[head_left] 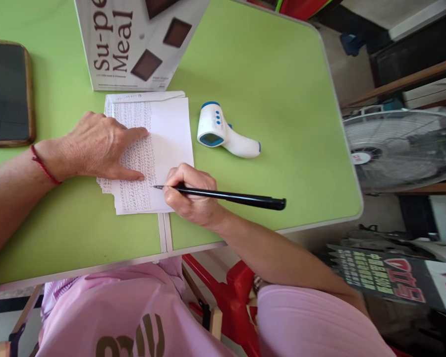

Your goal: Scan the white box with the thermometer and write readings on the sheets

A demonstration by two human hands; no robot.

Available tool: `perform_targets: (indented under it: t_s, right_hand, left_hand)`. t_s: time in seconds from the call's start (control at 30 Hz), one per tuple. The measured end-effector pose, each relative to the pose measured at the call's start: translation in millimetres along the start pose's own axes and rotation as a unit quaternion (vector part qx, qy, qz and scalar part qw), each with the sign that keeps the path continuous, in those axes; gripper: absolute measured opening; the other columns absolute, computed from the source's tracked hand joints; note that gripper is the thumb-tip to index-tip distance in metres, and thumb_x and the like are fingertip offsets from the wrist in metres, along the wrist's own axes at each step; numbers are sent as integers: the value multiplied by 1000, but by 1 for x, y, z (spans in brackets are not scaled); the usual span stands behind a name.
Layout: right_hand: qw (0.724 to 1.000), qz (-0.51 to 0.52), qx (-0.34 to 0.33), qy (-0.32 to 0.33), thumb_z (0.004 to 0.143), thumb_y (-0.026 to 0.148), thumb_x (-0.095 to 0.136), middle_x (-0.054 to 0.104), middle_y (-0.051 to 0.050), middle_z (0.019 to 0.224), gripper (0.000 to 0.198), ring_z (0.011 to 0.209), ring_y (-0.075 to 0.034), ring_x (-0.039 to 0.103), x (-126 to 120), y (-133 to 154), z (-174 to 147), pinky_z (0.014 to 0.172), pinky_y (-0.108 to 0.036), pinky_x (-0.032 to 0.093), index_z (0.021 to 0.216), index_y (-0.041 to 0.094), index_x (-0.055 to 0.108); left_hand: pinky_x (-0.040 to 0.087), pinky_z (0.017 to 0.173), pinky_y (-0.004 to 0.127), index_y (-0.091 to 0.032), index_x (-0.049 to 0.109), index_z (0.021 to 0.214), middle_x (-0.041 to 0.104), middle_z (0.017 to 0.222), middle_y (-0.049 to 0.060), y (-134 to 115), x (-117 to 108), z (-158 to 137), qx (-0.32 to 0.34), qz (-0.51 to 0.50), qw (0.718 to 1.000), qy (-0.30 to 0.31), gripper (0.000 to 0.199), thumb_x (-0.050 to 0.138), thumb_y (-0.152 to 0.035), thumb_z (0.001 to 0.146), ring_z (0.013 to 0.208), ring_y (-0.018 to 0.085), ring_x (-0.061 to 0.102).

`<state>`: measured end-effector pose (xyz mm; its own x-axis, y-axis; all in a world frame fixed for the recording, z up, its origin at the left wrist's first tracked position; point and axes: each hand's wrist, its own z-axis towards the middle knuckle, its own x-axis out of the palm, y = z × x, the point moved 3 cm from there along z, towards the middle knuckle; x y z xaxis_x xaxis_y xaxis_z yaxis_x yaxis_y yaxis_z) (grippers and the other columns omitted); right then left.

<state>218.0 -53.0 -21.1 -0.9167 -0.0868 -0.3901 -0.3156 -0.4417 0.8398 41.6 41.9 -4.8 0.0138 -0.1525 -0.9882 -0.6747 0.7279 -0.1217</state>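
Observation:
My right hand (193,195) grips a long black pen (241,197), its tip at the edge of the written part of a white sheet of paper (173,129). Rows of small handwriting cover the sheet's left portion, while its right portion is blank. Flat across the left side of the paper lies my left hand (100,144), thumb and index finger spread apart, pressing on the sheet. More sheets show beneath at the lower left. Just right of the paper rests a white and blue infrared thermometer (226,133).
A box labelled "Su-per Meal" (134,44) stands beyond the paper on the green table (282,99). A phone in a brown case (7,94) lies at the far left. Off the table's right side are a fan (405,148) and a printed dark sign (386,275).

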Motion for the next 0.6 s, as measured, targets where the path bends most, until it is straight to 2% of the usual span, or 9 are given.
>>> perform_targets:
  t_s: [0.1,0.23,0.47,0.6]
  right_hand:
    - [1000,-2,-5,-8,75,10,56,45,8,53,21,46,-6,40,0,0,0,45,-20,33,65,23,42]
    - [1000,-7,-5,-14,75,10,56,47,8,54,20,46,-5,40,0,0,0,44,-20,32,66,23,42]
    - [1000,-1,5,-5,74,13,55,44,9,51,21,45,-6,39,0,1,0,43,-20,32,64,23,41]
    - [1000,-5,6,-25,75,13,55,45,8,51,19,44,-6,40,-3,-1,1,42,-20,33,63,23,43]
  left_hand:
    - [43,76,35,-19,58,133,64,75,5,0,0,-1,2,-11,1000,-6,77,58,-72,77,79,29,66]
    - [43,80,37,-20,54,138,67,82,8,0,-1,-2,-7,3,1000,19,76,53,-71,82,85,31,66]
    - [43,80,37,-20,52,139,67,82,7,-2,-3,-1,-9,16,999,32,81,52,-75,79,85,31,67]
    - [43,81,37,-20,52,139,67,84,8,-1,-3,-1,-12,9,999,38,81,51,-74,79,87,32,66]
